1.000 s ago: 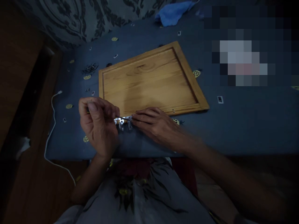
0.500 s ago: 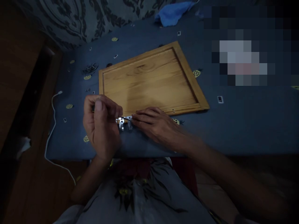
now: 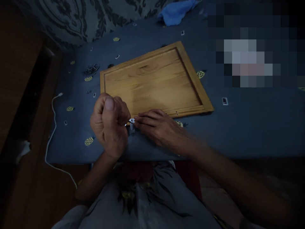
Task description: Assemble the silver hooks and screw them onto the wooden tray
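Where half a second ago more of the bracket [image 3: 132,128] showed, the left hand [image 3: 111,124] has now rolled over and slid toward three o'clock, so it hides all but the end near the other hand. I watch it from afar as a tight fist, curled around a thin dark tool [image 3: 131,122] whose shaft pokes out at three o'clock and meets the bracket. I read that roll as one turn of the tool, with the fastening work under way but not finished.

The bracket is just beside my left knuckles at three o'clock, at the near edge of the board [image 3: 152,82], its prong pointing to six. Beyond it, also at three o'clock, the right hand [image 3: 160,128] has stayed put: palm down, fingers stretched together, tips at the bracket's end. Its thumb is hidden, so I cannot tell whether it pinches anything.

Farther out, the board stretches away between one and two o'clock, flat on the table [image 3: 250,133]. At eleven I see small dark bits [image 3: 89,92], then a dark tangle [image 3: 91,69]; the white cable [image 3: 55,117] ends at ten.
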The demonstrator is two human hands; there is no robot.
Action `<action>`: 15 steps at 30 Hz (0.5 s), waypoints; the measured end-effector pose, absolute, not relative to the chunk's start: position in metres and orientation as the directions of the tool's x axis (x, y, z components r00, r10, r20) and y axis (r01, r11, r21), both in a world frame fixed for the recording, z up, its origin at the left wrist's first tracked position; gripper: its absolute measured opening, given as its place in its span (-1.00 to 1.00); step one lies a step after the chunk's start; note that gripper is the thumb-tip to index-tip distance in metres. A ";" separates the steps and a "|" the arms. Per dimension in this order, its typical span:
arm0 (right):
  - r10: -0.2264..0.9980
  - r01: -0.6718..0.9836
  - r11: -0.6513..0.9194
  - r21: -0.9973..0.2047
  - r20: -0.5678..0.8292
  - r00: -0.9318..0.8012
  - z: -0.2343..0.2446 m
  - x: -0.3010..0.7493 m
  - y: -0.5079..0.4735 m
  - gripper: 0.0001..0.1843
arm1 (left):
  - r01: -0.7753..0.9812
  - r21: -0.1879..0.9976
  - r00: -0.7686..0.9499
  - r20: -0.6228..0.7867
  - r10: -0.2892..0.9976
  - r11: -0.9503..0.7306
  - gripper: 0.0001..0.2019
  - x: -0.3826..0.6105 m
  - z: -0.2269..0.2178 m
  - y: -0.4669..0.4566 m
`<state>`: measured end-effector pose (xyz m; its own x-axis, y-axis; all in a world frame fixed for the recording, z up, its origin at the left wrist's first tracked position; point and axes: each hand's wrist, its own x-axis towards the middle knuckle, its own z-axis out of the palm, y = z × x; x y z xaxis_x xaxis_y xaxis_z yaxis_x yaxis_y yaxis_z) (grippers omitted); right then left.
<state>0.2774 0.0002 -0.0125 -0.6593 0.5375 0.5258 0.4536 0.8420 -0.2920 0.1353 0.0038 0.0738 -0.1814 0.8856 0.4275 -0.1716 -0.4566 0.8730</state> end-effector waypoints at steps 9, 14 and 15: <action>0.543 0.447 0.839 -0.309 0.525 -0.656 -0.013 0.279 -0.001 -0.68 | -0.196 0.874 -0.146 0.422 0.895 -0.444 -0.44 0.132 0.072 0.006; 0.535 0.447 0.843 -0.300 0.554 -0.638 -0.014 0.278 0.000 -0.69 | -0.176 0.882 -0.183 0.408 0.895 -0.438 -0.41 0.133 0.075 0.006; 0.533 0.445 0.844 -0.299 0.559 -0.635 -0.014 0.278 0.000 -0.70 | -0.172 0.884 -0.194 0.403 0.894 -0.436 -0.41 0.132 0.076 0.005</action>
